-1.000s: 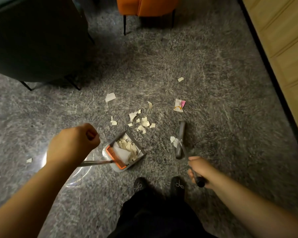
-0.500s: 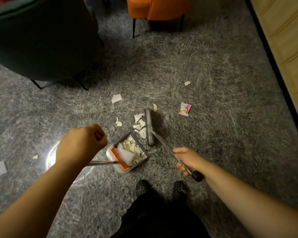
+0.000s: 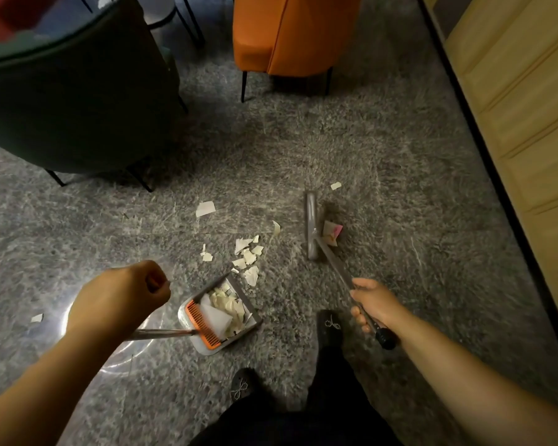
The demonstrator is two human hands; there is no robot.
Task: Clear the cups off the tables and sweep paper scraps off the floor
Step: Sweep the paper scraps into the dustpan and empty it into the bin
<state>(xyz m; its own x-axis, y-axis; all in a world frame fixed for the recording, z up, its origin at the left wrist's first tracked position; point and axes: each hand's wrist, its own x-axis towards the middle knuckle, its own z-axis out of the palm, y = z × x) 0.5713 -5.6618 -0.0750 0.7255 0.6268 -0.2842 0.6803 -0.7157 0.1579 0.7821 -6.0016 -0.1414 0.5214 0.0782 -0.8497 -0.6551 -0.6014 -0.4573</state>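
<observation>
Broom head point(image 3: 311, 225) is now out to the right, standing beside the pink-and-white scrap point(image 3: 331, 232). Half a second ago it was pressed against the pile just in front of the dustpan; before that it sat right of the pile. So one stroke to the pan is done and the broom has swung out to fetch the next piece.

Right hand point(image 3: 372, 305) grips the broom handle, fingers wrapped round it near the black end cap. Left hand point(image 3: 123, 292) is a closed fist round the top of the dustpan's long handle point(image 3: 160, 333), same as before; the dustpan point(image 3: 219, 312) has not shifted.

The pan holds a heap of pale scraps behind its orange comb point(image 3: 203, 325). A loose pile point(image 3: 248, 257) lies at the pan's mouth, touching or nearly touching the lip, not yet inside. Other strays: one larger piece point(image 3: 205, 208) up-left of the pile, a small one point(image 3: 335, 185) beyond the broom, one point(image 3: 36, 318) far left near the floor glare.

My read: sweeping is partway done. The pink scrap looks like the next target, and the pile at the lip needs another push. No cups in view; a dark chair point(image 3: 78, 91) and an orange chair point(image 3: 290, 33) stand behind.
</observation>
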